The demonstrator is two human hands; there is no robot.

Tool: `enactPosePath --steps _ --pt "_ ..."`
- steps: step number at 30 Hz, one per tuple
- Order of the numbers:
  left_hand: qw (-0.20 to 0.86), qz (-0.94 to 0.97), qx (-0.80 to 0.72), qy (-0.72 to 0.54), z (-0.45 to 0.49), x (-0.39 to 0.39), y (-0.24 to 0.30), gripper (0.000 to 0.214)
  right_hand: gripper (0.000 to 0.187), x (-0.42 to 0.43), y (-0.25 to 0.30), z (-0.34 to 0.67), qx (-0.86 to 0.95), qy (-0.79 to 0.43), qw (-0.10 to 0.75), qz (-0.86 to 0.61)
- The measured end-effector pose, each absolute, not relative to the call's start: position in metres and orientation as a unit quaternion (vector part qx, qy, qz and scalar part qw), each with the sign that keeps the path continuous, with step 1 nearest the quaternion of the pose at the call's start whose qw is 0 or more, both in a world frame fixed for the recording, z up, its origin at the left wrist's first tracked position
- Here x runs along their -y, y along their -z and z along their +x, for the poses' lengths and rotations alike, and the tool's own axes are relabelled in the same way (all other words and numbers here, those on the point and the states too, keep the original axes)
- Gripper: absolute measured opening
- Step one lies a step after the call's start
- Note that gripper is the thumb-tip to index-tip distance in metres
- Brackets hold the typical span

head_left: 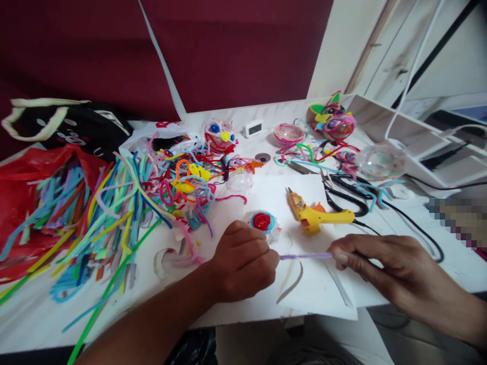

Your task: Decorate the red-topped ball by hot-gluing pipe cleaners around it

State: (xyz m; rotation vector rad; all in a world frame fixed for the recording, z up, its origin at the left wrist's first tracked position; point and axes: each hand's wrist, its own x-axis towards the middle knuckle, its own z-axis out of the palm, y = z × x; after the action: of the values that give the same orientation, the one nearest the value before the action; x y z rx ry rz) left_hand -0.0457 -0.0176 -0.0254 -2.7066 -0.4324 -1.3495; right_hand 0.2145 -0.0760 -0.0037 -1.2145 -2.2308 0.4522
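My left hand [243, 261] and my right hand [380, 266] each pinch one end of a short purple pipe cleaner [304, 256], stretched level between them above a white paper sheet [304, 294]. Just beyond my left hand lies a small clear ball with a red and blue spiral [263, 222]. A yellow glue gun [315, 213] lies on the paper a little past the pipe cleaner, its black cord running off to the right.
A big heap of coloured pipe cleaners [95, 218] spreads over the table's left side beside a red plastic bag [23, 187]. Decorated balls [219, 134], black scissors [346, 195], a small white clock [253, 128] and a white shelf [418, 137] stand farther back.
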Motion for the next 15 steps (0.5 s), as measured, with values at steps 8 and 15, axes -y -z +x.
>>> enactPosePath --steps 8,15 --pt "0.035 -0.900 0.132 0.414 -0.046 0.016 0.027 0.005 0.016 0.083 0.017 0.235 0.781 -0.249 0.224 -0.527" --pt "0.013 -0.899 0.126 0.418 -0.045 0.015 0.030 0.006 0.021 0.092 0.026 0.250 0.751 -0.248 0.215 -0.572"
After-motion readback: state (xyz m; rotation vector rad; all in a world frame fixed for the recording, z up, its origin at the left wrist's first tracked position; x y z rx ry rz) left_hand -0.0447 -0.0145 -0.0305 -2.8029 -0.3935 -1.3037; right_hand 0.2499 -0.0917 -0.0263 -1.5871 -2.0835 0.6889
